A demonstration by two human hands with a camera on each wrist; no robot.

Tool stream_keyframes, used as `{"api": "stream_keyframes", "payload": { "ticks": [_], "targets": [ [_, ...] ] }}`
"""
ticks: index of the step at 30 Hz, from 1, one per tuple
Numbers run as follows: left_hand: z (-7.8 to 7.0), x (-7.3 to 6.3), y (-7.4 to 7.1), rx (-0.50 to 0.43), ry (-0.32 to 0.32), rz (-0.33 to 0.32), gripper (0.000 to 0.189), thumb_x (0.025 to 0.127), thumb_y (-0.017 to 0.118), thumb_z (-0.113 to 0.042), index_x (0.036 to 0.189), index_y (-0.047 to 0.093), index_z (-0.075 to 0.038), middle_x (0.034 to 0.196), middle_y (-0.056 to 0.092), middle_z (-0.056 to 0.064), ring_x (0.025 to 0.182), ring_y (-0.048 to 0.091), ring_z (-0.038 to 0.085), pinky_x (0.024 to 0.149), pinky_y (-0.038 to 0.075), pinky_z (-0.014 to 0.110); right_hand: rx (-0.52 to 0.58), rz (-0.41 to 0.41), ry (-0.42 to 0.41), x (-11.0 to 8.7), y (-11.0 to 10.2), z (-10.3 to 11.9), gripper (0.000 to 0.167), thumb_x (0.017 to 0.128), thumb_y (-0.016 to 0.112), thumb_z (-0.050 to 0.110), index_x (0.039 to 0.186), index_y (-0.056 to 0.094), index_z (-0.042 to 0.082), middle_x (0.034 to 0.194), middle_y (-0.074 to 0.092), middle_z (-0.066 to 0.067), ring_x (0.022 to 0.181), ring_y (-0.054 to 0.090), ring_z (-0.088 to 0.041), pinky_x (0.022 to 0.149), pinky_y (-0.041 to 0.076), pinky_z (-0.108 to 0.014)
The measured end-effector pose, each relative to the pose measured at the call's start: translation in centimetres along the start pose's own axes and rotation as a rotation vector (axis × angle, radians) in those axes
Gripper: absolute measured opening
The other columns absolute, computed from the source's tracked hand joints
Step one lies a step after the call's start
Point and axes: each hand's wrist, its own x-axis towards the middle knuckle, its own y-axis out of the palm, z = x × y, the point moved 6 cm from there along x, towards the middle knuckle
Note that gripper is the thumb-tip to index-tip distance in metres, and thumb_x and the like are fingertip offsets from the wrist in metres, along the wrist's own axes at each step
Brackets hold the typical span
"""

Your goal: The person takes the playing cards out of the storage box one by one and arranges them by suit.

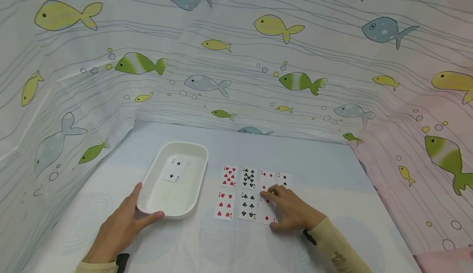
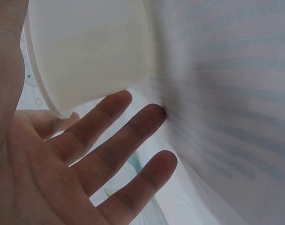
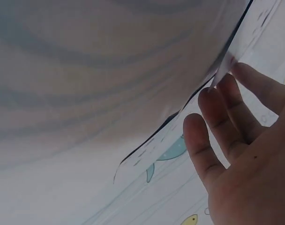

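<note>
My left hand is spread around the near left corner of a white tray, thumb along its near side and fingers at its left side. In the left wrist view its fingers are nearly straight beside the tray wall. A two of spades lies inside the tray. My right hand holds a diamond playing card, index finger at its top edge and thumb at its bottom edge. The right wrist view has the fingertips against a card's edge. This hand partly covers a spade card.
Beside the held card lie a six of clubs and a six of hearts. Behind them are a heart card, a club card and a four of diamonds. Fish-print sheeting walls the pale table.
</note>
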Motion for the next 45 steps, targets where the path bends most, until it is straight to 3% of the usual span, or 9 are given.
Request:
{"api": "stream_keyframes", "payload": {
  "ticks": [8,24,28,36,45],
  "targets": [
    [0.1,0.0,0.1,-0.006,0.002,0.001,0.127,0.083,0.064,-0.076,0.162,-0.005,-0.005,0.151,0.031,0.038,0.130,0.040,0.058,0.091,0.040,0.073,-0.015,0.016,-0.018,0.0,0.3,0.3,0.082,0.071,0.077,0.037,0.147,0.052,0.016,0.131,0.049,-0.001,0.119,0.046,-0.019,0.100,0.040,-0.042],
    [-0.1,0.0,-0.1,-0.006,-0.002,0.001,0.127,0.082,0.064,-0.076,0.162,-0.004,-0.004,0.150,0.032,0.038,0.129,0.042,0.057,0.090,0.040,0.073,0.009,-0.001,-0.011,0.4,0.0,1.1,0.086,0.073,0.076,0.036,0.151,0.047,0.016,0.133,0.048,-0.002,0.122,0.045,-0.020,0.101,0.041,-0.048],
    [-0.1,-0.1,-0.1,-0.008,0.007,-0.004,0.127,0.082,0.064,-0.076,0.162,-0.004,-0.005,0.151,0.032,0.037,0.129,0.042,0.056,0.090,0.041,0.073,0.039,-0.006,0.002,1.3,-0.1,1.6,0.084,0.079,0.075,0.040,0.154,0.043,0.017,0.137,0.045,-0.002,0.121,0.045,-0.019,0.100,0.042,-0.047],
    [0.2,-0.1,0.0,-0.013,0.002,0.001,0.126,0.082,0.065,-0.076,0.162,-0.002,-0.005,0.151,0.032,0.037,0.130,0.041,0.055,0.091,0.040,0.073,0.075,-0.155,-0.031,4.3,-1.8,3.0,0.072,0.093,0.071,0.034,0.154,0.040,0.012,0.144,0.046,-0.010,0.124,0.051,-0.025,0.100,0.048,-0.046],
    [0.2,-0.1,0.0,-0.017,-0.003,-0.001,0.127,0.081,0.064,-0.077,0.162,-0.001,-0.005,0.150,0.033,0.036,0.129,0.042,0.054,0.092,0.040,0.072,0.102,-0.220,0.087,7.2,-2.7,3.9,0.069,0.097,0.067,0.040,0.155,0.040,0.013,0.146,0.046,-0.006,0.129,0.050,-0.022,0.100,0.049,-0.043]
  ]
}}
